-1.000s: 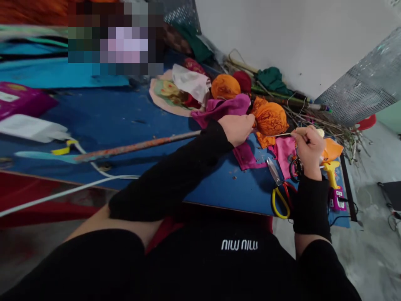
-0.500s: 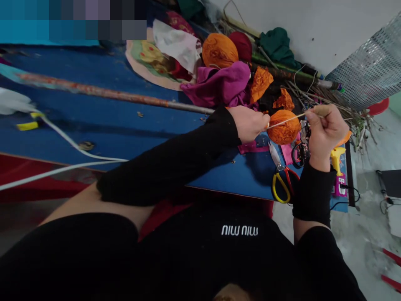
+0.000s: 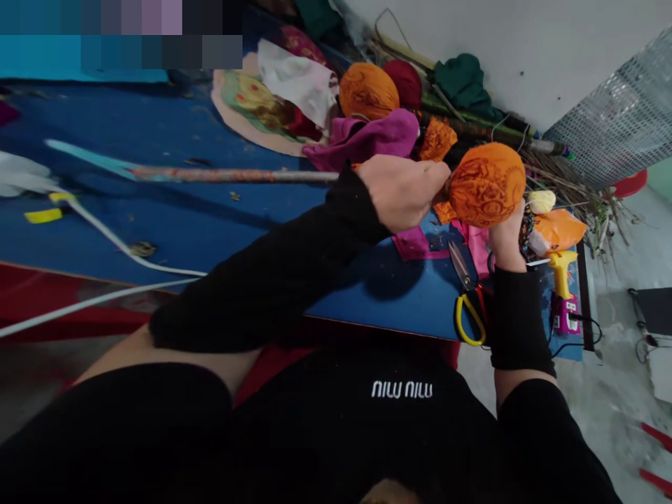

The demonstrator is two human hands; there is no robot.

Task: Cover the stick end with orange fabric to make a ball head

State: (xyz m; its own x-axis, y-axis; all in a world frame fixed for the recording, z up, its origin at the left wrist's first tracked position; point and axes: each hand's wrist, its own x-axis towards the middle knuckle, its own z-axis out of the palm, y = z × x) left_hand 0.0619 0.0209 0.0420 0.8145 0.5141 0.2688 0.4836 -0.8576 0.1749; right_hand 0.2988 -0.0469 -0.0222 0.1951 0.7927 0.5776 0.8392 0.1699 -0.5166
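My left hand (image 3: 404,190) is closed around a long rough stick (image 3: 225,175), close to its right end. At that end sits a round ball wrapped in orange patterned cloth (image 3: 488,183), lifted above the table. My right hand (image 3: 507,241) is behind the ball; its wrist and part of its back show, but the fingers are hidden. The yellow string seen earlier cannot be made out now. Below the hands lie scissors (image 3: 465,280) with red and yellow handles, and pink cloth pieces (image 3: 412,243).
A second orange cloth ball (image 3: 368,91), purple cloth (image 3: 370,136) and twigs (image 3: 572,178) lie at the back of the blue table (image 3: 294,245). A yellow glue gun (image 3: 564,271) stands at the right edge. A white cable (image 3: 126,245) runs along the left.
The orange ball has risen toward me and turned. My right hand has gone from pulling a string taut beside it to behind it. The stick has shifted, its left end now lower.
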